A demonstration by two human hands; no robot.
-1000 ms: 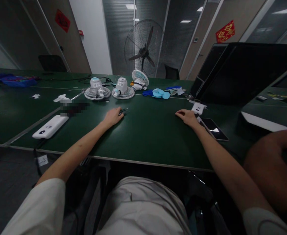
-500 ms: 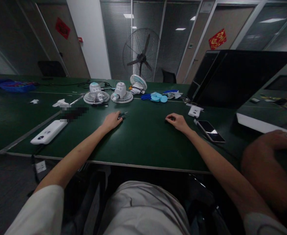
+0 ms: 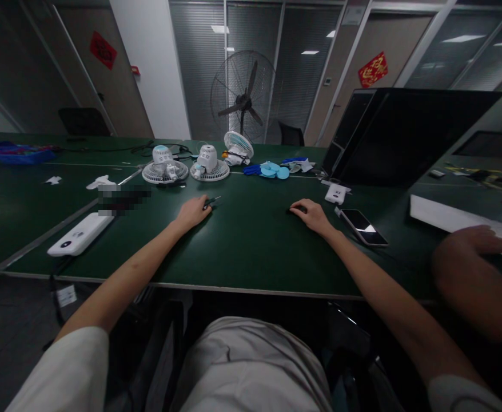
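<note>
My left hand [image 3: 194, 210] rests on the green table [image 3: 251, 240], fingers curled round a thin dark tool [image 3: 212, 201] whose tip sticks out to the right. My right hand [image 3: 310, 214] lies knuckles up on the table, its fingers bent over a small dark thing [image 3: 291, 210] that I cannot make out. A smartphone [image 3: 361, 226] lies just right of that hand, with a small white device [image 3: 335, 194] beyond it. Three small white-and-blue desk fans [image 3: 165, 166] [image 3: 209, 163] [image 3: 238, 146] stand farther back.
A white power bank [image 3: 79, 234] lies at the left, blue fan blades [image 3: 272, 169] behind the middle. A dark monitor [image 3: 401, 134] stands at the right. Another person's arm [image 3: 469, 274] rests at the right edge. A big floor fan [image 3: 242, 97] stands behind the table.
My right hand has moved left, away from the small white device and the phone, and now covers a small dark thing. My left hand has stayed with the tool.
</note>
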